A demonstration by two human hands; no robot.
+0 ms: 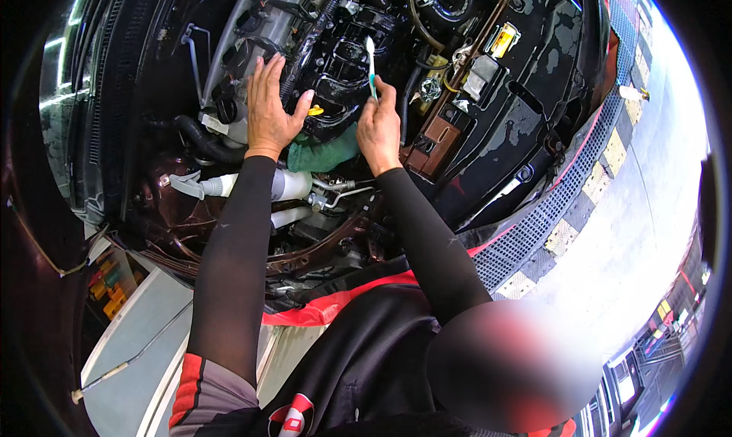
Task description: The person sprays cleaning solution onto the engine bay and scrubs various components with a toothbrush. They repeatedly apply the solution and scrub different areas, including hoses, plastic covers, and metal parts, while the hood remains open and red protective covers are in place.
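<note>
The engine bay [305,260] spans the top of the frame. At upper centre, the left hand [271,108] lies left of the right hand [380,126], with a toothbrush [372,65] extending upward from the right. A small loop handle [315,110] sits between them, above a cloth [326,152]. Below that, a reservoir [292,185] passes behind the left forearm [238,269]. A mesh mat [526,227] borders the bay's right side.

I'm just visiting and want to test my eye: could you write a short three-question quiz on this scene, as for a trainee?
1. Which hand holds the toothbrush?
2. True or false: the left hand is clenched into a fist.
3. Fill in: the cloth in the engine bay is coloured ____.

Key:
1. The right hand.
2. False; the left hand's fingers are extended.
3. Green.
</note>
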